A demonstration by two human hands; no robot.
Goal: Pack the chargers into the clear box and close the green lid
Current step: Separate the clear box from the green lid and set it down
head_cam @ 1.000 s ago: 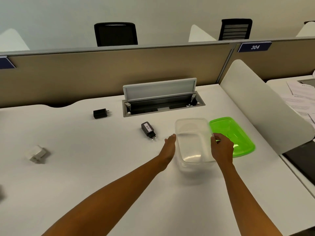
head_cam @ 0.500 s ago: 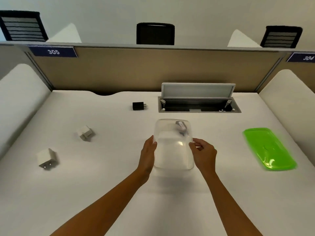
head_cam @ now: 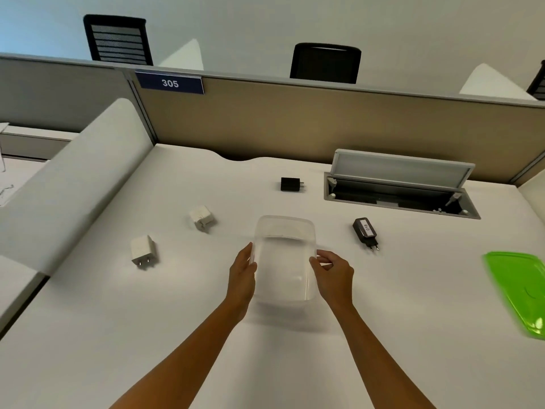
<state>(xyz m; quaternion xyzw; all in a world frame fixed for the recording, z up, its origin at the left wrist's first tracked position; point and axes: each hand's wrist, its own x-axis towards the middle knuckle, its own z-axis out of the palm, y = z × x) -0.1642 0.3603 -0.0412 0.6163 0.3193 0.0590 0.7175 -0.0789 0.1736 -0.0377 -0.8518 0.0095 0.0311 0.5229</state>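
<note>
Four chargers loose on table, none inside box between fingers of both hands; lid off, far right.

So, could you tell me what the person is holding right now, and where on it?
The clear box, empty, held by its two long sides: left hand flat against one, right hand on the other.
</note>
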